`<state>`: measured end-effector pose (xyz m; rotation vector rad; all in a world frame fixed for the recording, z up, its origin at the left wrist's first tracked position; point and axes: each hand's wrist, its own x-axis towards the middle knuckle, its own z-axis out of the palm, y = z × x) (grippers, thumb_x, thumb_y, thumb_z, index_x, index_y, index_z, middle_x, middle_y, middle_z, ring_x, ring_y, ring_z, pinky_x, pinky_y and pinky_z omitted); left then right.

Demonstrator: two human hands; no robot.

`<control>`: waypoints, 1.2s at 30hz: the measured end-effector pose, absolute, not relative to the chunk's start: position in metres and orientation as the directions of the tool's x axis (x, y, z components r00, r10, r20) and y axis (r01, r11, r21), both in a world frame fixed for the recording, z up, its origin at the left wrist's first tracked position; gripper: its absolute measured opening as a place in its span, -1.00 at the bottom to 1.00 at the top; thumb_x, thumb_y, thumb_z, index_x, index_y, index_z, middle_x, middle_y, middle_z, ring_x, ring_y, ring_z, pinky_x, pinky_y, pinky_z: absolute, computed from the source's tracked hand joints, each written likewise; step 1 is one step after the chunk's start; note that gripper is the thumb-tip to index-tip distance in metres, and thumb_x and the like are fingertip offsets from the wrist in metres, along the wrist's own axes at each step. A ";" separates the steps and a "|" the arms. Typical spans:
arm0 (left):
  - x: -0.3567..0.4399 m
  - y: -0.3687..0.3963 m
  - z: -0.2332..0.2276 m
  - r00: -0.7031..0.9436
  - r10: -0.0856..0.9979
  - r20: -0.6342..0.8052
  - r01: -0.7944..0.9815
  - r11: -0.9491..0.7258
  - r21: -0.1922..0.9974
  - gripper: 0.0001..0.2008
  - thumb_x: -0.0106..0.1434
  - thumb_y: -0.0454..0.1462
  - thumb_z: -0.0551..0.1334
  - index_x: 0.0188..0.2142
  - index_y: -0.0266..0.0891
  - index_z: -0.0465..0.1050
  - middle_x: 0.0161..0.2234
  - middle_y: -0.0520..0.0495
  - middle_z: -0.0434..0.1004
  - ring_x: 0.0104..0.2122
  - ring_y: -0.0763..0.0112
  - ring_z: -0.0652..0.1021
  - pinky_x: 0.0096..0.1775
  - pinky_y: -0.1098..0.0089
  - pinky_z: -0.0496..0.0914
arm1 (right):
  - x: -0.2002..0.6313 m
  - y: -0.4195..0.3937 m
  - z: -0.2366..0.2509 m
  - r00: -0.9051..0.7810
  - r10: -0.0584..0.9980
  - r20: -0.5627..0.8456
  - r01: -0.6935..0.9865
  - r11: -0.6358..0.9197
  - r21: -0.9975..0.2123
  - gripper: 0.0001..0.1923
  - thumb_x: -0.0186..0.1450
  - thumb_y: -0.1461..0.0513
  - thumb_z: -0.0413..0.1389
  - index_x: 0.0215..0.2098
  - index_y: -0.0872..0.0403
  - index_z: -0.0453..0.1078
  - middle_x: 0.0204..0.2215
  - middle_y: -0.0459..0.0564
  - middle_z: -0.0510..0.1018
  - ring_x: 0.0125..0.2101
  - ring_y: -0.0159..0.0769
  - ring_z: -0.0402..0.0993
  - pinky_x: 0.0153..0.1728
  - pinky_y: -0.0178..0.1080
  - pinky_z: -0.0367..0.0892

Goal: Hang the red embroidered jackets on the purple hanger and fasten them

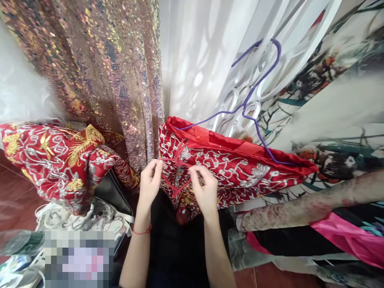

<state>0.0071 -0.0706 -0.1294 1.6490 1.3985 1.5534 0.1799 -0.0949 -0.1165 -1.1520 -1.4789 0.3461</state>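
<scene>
Two bare hands meet close together in front of a red skirt (216,162), near the left end of its waistband, with a narrow gap between them. The left hand (151,182) has thumb and fingers pinched narrow on a thin red cord (178,163); the right hand (205,188) is pinched the same way on another part of it. Between them the cord crosses the skirt in thin strands, some sagging in a V.

The skirt's left edge lies right up against a sequined cloth (132,80), so room is tight there. Its top edge slants down to the right, well past the right hand, and some space shows above it before a white curtain (192,52). A purple hanger (244,104) has its arms inside the waistband, its hook beside a white openwork panel (279,80). Below, the hem side folds toward the person's black clothing (177,256).

The skirt is shiny red, covered with curling silver embroidery, with gold patches lower down near the hands; the waistband is smooth red. Left of the left hand, a red garment (60,164) with silver and gold embroidery lies bunched beside a black bag (115,192).
</scene>
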 end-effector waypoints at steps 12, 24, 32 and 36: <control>0.033 -0.038 -0.095 0.068 0.707 0.704 0.602 -0.592 0.536 -0.79 0.35 -0.23 0.18 -0.06 -0.20 0.47 -0.06 -0.11 0.62 -0.03 0.24 0.57 0.10 0.21 0.32 | 0.174 -0.067 -0.105 0.091 0.944 0.317 -0.107 0.326 -0.939 -0.65 0.32 0.06 0.16 -0.01 0.00 0.25 -0.35 -0.12 0.59 -0.40 -0.34 0.57 -0.19 -0.18 0.49; 0.021 -0.018 -0.067 -0.117 0.699 0.705 0.718 -0.432 0.547 -0.73 0.42 -0.15 0.15 -0.25 -0.21 0.58 -0.26 -0.10 0.66 -0.26 0.26 0.57 -0.13 0.28 0.32 | 0.192 -0.044 -0.053 0.191 0.793 0.578 0.566 0.393 -0.725 -0.70 0.42 0.11 0.00 -0.34 0.07 0.48 -0.60 -0.17 0.43 -0.64 -0.44 0.16 -0.50 -0.32 0.11; 0.033 0.001 -0.068 -0.158 0.683 0.713 0.488 -0.574 0.658 -0.77 0.43 -0.18 0.13 -0.24 -0.23 0.50 -0.31 -0.08 0.56 -0.30 0.37 0.53 -0.17 0.36 0.36 | 0.194 -0.044 -0.055 0.204 0.728 0.655 0.609 0.430 -0.667 -0.71 0.44 0.15 -0.02 -0.27 0.08 0.49 -0.42 -0.05 0.56 -0.44 -0.32 0.40 -0.30 -0.28 0.25; 0.026 -0.003 -0.073 -0.089 0.785 0.613 0.136 -0.600 0.788 -0.77 0.44 -0.19 0.04 -0.02 -0.14 0.40 -0.44 0.05 0.42 -0.52 0.50 0.40 -0.38 0.43 0.35 | 0.201 -0.047 -0.054 0.200 0.780 0.593 0.624 0.366 -0.691 -0.65 0.45 0.12 -0.06 -0.30 0.05 0.51 -0.54 -0.09 0.49 -0.54 -0.33 0.33 -0.40 -0.27 0.21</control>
